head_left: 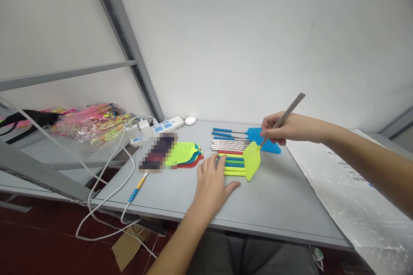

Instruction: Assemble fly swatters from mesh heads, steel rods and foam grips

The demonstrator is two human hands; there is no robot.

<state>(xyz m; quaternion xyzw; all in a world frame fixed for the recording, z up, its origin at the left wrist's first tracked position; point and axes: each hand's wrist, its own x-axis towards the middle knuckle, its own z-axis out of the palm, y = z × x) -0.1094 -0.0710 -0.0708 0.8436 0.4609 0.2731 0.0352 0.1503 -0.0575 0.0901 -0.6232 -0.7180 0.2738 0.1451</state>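
My right hand (275,129) is closed around the metal rod of a fly swatter (252,160). Its yellow-green perforated head points down, and the rod's bare end sticks up to the right. My left hand (209,180) lies on the table with its thumb apart, fingertips touching a row of coloured handles (237,165) in yellow, green, blue and red. Behind the row lie several bare metal rods (227,144). Blue fly swatters (254,133) with blue handles rest at the back. Left of my hand is a stack of loose swatter heads (185,154) in yellow-green, blue and red.
A blurred dark rectangular object (158,152) overlaps the stack. Power strips (167,125) and a white oval object (190,120) are along the back. White cables (92,206) hang off the left edge. Plastic sheeting (348,180) covers the right side. Bagged colourful items (97,122) fill a left shelf.
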